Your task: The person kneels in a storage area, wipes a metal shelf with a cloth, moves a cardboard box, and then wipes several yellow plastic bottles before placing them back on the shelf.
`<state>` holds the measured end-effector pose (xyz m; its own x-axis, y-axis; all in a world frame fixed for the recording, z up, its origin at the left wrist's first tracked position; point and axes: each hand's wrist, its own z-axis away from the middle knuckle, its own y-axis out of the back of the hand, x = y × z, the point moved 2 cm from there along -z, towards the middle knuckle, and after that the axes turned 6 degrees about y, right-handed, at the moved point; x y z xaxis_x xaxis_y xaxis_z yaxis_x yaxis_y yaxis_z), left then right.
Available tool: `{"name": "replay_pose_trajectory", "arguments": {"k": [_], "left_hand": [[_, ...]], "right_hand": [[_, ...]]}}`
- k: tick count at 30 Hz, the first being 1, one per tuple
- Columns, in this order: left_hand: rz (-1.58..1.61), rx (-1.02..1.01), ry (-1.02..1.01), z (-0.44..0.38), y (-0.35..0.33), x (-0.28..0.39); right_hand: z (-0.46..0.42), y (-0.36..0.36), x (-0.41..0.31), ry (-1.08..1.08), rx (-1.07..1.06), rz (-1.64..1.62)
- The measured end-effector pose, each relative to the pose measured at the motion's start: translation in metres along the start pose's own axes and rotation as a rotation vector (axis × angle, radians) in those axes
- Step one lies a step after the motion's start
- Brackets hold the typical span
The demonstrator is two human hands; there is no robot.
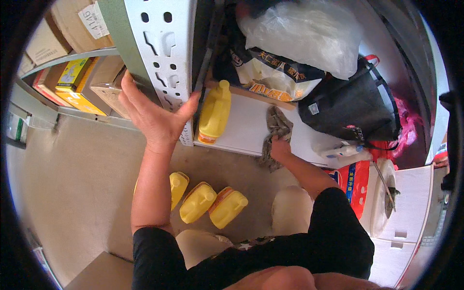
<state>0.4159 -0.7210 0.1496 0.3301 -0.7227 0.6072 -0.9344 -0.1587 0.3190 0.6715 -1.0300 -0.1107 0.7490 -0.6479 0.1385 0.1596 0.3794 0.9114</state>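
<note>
My left hand is braced around a perforated white metal shelving upright, thumb along its right side and fingers on its left. My right hand grips a crumpled grey-brown rag on the white shelf board, and part of the rag hangs over the front edge. Between the two hands, a yellow plastic jug with a handle stands on that board against the upright. Several more yellow jugs are on the floor below, one partly hidden by my left forearm.
Behind the rag are a printed black bag, a clear plastic bag and a black tote bag. A red package and a white drawer cabinet stand at right. Cardboard boxes fill the left shelves.
</note>
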Motion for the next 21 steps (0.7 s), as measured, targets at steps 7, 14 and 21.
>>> {"name": "replay_pose_trajectory", "arguments": {"k": [7,14,21], "left_hand": [[-0.076,-0.034,0.037,0.004,-0.003,-0.003],[0.028,-0.044,0.016,0.005,-0.005,-0.015],[-0.043,-0.093,0.096,0.004,0.002,-0.009]], "right_hand": [[-0.039,0.086,-0.051,0.507,0.568,-0.265],[-0.119,0.085,-0.099,0.445,0.255,-0.012],[-0.061,0.031,0.025,0.310,0.140,-0.220]]}}
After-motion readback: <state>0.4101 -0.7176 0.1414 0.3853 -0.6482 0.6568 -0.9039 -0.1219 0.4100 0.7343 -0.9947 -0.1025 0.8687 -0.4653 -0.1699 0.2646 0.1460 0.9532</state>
